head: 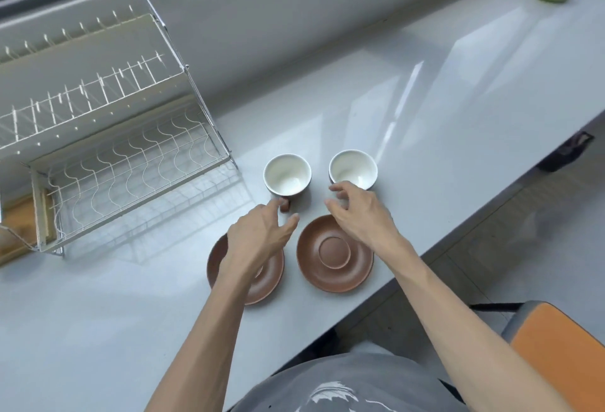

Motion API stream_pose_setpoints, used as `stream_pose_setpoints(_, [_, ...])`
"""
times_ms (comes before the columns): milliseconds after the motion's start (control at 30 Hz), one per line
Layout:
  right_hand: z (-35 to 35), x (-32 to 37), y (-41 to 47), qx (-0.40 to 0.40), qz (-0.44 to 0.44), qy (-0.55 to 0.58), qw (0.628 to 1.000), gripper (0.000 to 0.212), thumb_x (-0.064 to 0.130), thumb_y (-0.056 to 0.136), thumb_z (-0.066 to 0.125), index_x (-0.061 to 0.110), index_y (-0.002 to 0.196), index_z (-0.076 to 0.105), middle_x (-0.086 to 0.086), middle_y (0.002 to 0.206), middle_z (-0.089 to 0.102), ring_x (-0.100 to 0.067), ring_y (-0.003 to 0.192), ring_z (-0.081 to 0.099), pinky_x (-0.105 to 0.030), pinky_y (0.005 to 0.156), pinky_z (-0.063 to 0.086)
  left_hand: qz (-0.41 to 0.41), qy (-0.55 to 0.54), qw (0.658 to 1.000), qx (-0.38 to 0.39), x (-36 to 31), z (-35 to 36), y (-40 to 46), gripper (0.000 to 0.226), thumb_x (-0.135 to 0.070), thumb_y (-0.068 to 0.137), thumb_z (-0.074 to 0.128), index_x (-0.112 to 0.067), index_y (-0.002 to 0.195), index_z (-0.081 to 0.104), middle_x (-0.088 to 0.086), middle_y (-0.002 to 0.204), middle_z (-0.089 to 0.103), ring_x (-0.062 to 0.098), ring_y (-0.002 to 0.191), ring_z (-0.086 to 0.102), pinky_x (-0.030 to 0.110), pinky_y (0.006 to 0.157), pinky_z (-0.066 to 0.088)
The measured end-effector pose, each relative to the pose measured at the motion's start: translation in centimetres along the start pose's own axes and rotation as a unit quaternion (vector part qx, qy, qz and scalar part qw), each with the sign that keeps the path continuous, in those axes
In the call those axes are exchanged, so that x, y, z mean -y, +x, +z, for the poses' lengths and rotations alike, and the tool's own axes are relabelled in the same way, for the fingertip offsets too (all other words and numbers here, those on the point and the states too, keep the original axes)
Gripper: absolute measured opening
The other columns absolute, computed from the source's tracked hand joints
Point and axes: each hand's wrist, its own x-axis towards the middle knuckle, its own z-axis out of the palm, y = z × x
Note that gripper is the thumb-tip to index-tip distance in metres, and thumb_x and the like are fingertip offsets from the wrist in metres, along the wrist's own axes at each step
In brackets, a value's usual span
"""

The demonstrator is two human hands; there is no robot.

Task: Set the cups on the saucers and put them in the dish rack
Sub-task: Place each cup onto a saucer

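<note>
Both hands are open and hold nothing. The left hand (258,231) nears the left cup (287,175) at its handle; the right hand (357,212) nears the right cup (353,169). Each should grip firmly, then lift straight to the saucers (334,254) under the wrists on the worktop (425,117); the dish rack (124,163) stands beyond the left hand.

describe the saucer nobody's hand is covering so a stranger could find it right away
Start at the wire dish rack on the left of the grey counter. Right of it stand two white-lined cups, with two brown saucers nearer the person. It is the right saucer, its raised centre ring fully visible; the left saucer lies partly under the left hand.
</note>
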Motion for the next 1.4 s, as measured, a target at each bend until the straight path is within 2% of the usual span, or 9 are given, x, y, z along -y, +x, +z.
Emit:
stream_pose_setpoints(233, [-2.6,-3.2,2.3,-0.146,0.034,0.033,0.988,0.046,0.047,0.096,0.049,0.028,0.138,0.049,0.002,0.139,0.055,-0.022,0.120,0.058,-0.036,0.090,0.042,0.020,-0.216,0.976,-0.026,-6.9,1.7,3.2,0.060,-0.064,0.092,0.044,-0.033,0.143,0.043,0.000,0.134,0.062,0.022,0.125,0.056,0.044,0.104,0.043])
stream_pose_setpoints(467, [-2.2,-5.0,4.8,-0.115,0.092,0.128,0.981,0.058,0.053,0.098,0.042,0.023,0.148,0.038,-0.004,0.148,0.046,-0.025,0.130,0.051,-0.042,0.106,0.040,-0.012,-0.359,0.932,0.045,-10.1,3.3,5.8,0.064,-0.059,0.092,0.046,-0.027,0.148,0.038,0.003,0.142,0.053,0.028,0.124,0.057,0.046,0.106,0.045])
stream_pose_setpoints(633, [-1.7,-5.4,6.5,-0.058,0.131,0.173,0.974,0.061,0.050,0.100,0.040,0.018,0.153,0.033,-0.010,0.153,0.043,-0.028,0.140,0.042,-0.042,0.114,0.033,-0.109,-0.464,0.875,0.082,-10.4,4.2,7.9,0.064,-0.041,0.097,0.049,-0.022,0.155,0.029,0.005,0.147,0.046,0.029,0.124,0.055,0.043,0.095,0.055])
stream_pose_setpoints(767, [-1.5,-5.4,7.5,-0.012,0.168,0.213,0.962,0.065,0.056,0.096,0.039,0.020,0.150,0.038,-0.006,0.147,0.050,-0.028,0.136,0.046,-0.045,0.111,0.038,-0.140,-0.500,0.848,0.106,-10.4,4.4,9.0,0.058,-0.029,0.100,0.048,-0.020,0.154,0.032,0.001,0.127,0.052,0.032,0.118,0.060,0.039,0.087,0.057])
stream_pose_setpoints(867, [-1.4,-5.5,8.0,-0.010,0.185,0.248,0.951,0.066,0.063,0.087,0.038,0.025,0.140,0.050,-0.003,0.128,0.061,-0.029,0.118,0.060,-0.049,0.098,0.051,-0.148,-0.520,0.832,0.127,-10.5,4.2,9.3,0.053,-0.022,0.100,0.046,-0.022,0.152,0.036,-0.012,0.094,0.051,0.036,0.112,0.065,0.037,0.083,0.059])
stream_pose_setpoints(933, [-1.5,-5.5,8.1,-0.016,0.189,0.272,0.943,0.065,0.064,0.085,0.040,0.026,0.135,0.054,-0.002,0.122,0.063,-0.028,0.112,0.063,-0.048,0.090,0.057,-0.147,-0.530,0.824,0.134,-10.4,4.2,9.4,0.052,-0.018,0.099,0.045,-0.023,0.150,0.040,-0.012,0.086,0.049,0.033,0.097,0.064,0.033,0.076,0.060])
stream_pose_setpoints(1033, [-1.7,-5.3,8.1,-0.021,0.200,0.294,0.934,0.071,0.066,0.081,0.040,0.025,0.136,0.055,-0.003,0.125,0.061,-0.029,0.113,0.063,-0.045,0.082,0.061,-0.142,-0.542,0.816,0.140,-10.3,4.0,9.3,0.050,-0.018,0.098,0.045,-0.023,0.147,0.045,-0.010,0.084,0.049,0.030,0.090,0.060,0.033,0.075,0.060])
stream_pose_setpoints(1233, [-2.0,-4.9,7.4,-0.042,0.191,0.306,0.932,0.052,0.053,0.095,0.044,0.023,0.136,0.057,-0.004,0.116,0.064,-0.025,0.106,0.064,-0.042,0.077,0.063,-0.131,-0.556,0.809,0.136,-10.2,3.2,8.6,0.050,-0.022,0.097,0.047,-0.023,0.148,0.045,-0.015,0.098,0.050,0.035,0.104,0.068,0.039,0.086,0.060])
stream_pose_setpoints(1400, [-2.3,-4.5,5.9,-0.057,0.179,0.315,0.930,0.053,0.054,0.096,0.044,0.023,0.138,0.056,-0.004,0.115,0.064,-0.023,0.100,0.067,-0.038,0.076,0.063,-0.105,-0.559,0.814,0.122,-9.8,2.4,6.9,0.047,-0.022,0.098,0.047,-0.025,0.145,0.046,-0.020,0.094,0.049,0.034,0.104,0.068,0.036,0.085,0.060])
